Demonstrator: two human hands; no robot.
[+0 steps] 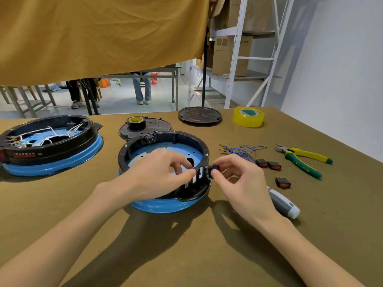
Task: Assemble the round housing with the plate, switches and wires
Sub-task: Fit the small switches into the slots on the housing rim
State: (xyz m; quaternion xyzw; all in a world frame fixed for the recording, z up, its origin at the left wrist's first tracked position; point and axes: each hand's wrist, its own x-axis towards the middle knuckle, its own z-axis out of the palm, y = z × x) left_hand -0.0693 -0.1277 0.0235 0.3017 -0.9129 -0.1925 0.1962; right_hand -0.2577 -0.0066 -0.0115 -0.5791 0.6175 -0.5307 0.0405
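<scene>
Two hands fit a switch into the slotted wall of the round housing at the centre of the frame.

The round housing [163,162], a black ring on a blue base, sits on the desk [186,245]. The left hand [157,172] reaches into it, its grip narrow, with fingertips pinching the slotted rim. The right hand [234,179] pinches a black switch [213,169] against the outside of that wall. Right of centre lie three more switches [269,164] and, above them, a tangle of blue wires [242,150]. Pliers [302,158] lie at the right and a grey screwdriver [284,204] just beside the right wrist. At the left stands a second housing [49,143] with white wiring inside. A dark round plate [200,116] and yellow tape [248,117] lie at the far edge.
</scene>
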